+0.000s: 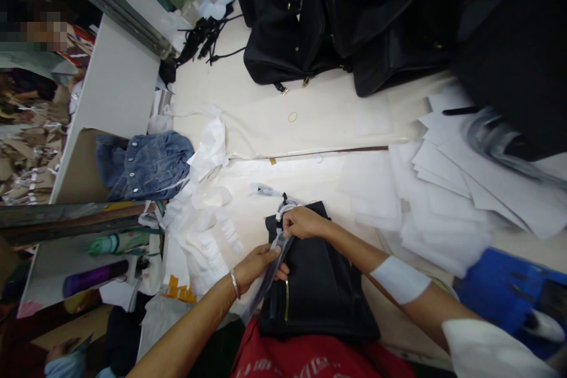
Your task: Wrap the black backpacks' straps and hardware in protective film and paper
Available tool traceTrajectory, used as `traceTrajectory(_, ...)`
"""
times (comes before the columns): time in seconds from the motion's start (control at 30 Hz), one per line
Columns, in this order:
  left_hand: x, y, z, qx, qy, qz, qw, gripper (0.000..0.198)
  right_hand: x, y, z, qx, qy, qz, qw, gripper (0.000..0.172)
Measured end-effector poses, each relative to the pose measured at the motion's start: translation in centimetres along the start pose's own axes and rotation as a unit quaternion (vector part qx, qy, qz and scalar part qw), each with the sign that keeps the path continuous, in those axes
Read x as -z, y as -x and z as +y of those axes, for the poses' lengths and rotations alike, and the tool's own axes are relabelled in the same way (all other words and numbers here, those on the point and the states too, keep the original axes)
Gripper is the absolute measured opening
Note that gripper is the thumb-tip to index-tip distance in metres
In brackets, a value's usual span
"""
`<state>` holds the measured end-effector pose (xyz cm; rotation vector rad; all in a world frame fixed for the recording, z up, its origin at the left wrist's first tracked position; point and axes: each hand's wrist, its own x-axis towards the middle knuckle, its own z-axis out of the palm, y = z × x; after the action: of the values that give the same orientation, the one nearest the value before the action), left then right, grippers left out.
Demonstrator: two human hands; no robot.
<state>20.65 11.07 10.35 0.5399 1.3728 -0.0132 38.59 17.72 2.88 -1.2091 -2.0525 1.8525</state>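
Observation:
A black bag with a gold zip lies on the table edge right before me. My left hand is closed around a strip of clear plastic that hangs down over the bag's left side. At the top of the bag, my right hand pinches the upper end of the same strip, close to the wrapped handle. What exactly lies under the right fingertips is hidden.
Several black bags fill the table's far side. White paper sheets and thin translucent sheets lie at the right, near a blue bin. A denim garment and white scraps lie left. A person's hand shows lower left.

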Motion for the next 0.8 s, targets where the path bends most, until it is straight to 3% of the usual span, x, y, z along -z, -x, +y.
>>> traceTrajectory(0.07,0.4,0.0,-0.2,0.010,-0.009,-0.011,1.000,0.040,0.3,-0.4,-0.1,-0.022,0.025,-0.040,0.999,0.014)
traceTrajectory(0.13,0.6,-0.2,-0.4,0.016,-0.011,-0.014,1.000,0.039,0.2,-0.7,-0.4,-0.019,0.080,-0.041,0.996,0.014)
traceTrajectory(0.27,0.5,-1.4,-0.8,0.023,-0.007,-0.005,1.000,0.036,-1.5,-1.0,-1.4,-0.011,0.165,0.050,0.985,0.014)
traceTrajectory(0.4,0.3,-2.5,-1.7,0.029,-0.005,0.046,0.999,0.031,-3.1,0.0,-1.9,-0.034,0.194,0.120,0.973,0.021)
traceTrajectory(0.5,0.4,-2.5,-2.1,0.020,0.006,0.059,0.998,0.030,-2.8,2.1,-1.2,-0.035,0.190,0.166,0.967,0.020)
traceTrajectory(0.63,0.3,-2.2,-2.1,0.006,0.023,0.061,0.998,0.032,-2.2,5.2,0.3,-0.024,0.157,0.291,0.944,0.018)
traceTrajectory(0.8,-0.2,-2.1,-1.7,0.012,0.029,0.062,0.998,0.031,-3.4,6.0,1.0,0.008,0.172,0.275,0.946,0.020)
